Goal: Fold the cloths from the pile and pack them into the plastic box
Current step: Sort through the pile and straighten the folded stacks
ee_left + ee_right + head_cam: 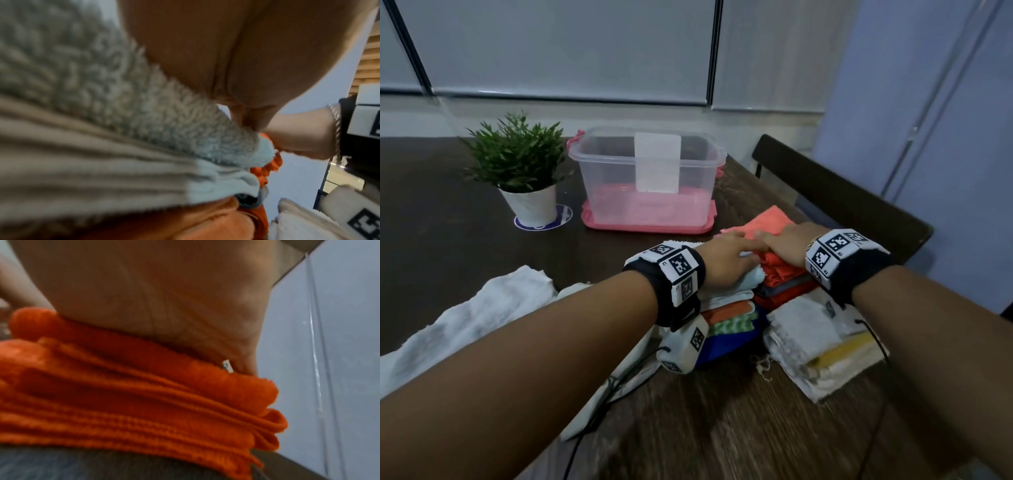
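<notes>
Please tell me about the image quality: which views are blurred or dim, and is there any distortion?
Head view: dim room light, the near table is smeared, straight window frames bend from the wide lens, and the plastic box is fairly sharp. Left wrist view: the pale towel is very near and soft. Right wrist view: the orange cloth and right hand are blurred.

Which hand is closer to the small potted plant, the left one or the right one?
Left. The left hand rests on the pale blue cloth, on the side of the pile toward the potted plant. The right hand lies on the orange cloth, farther from it.
</notes>
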